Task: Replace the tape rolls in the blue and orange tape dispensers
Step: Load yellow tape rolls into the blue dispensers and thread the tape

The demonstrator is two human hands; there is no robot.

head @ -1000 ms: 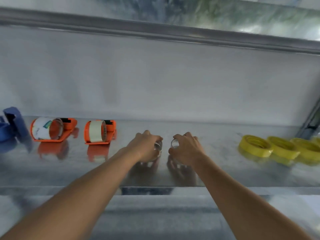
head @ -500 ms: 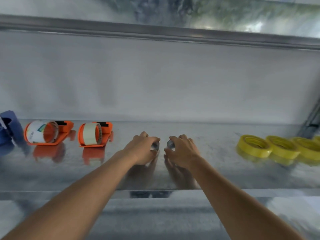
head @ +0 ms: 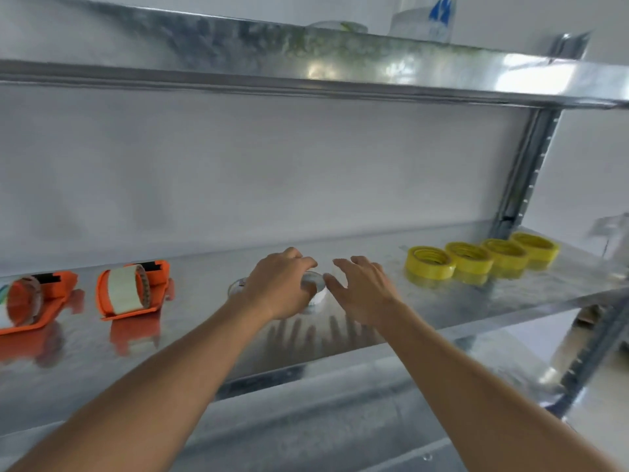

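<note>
Your left hand [head: 279, 284] is curled over a clear tape roll [head: 315, 289] standing on the metal shelf [head: 442, 301]. Your right hand [head: 362, 287] hovers just beside the roll, fingers spread and holding nothing. Left of your hands stand two orange tape dispensers [head: 131, 289] [head: 32, 301], each loaded with a roll. To the right, four yellow tape rolls [head: 430, 262] lie flat in a row. No label text is legible; blur hides any writing

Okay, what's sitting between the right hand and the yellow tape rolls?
Nothing: in the head view, bare metal shelf separates the right hand from the nearest yellow tape roll.
</note>
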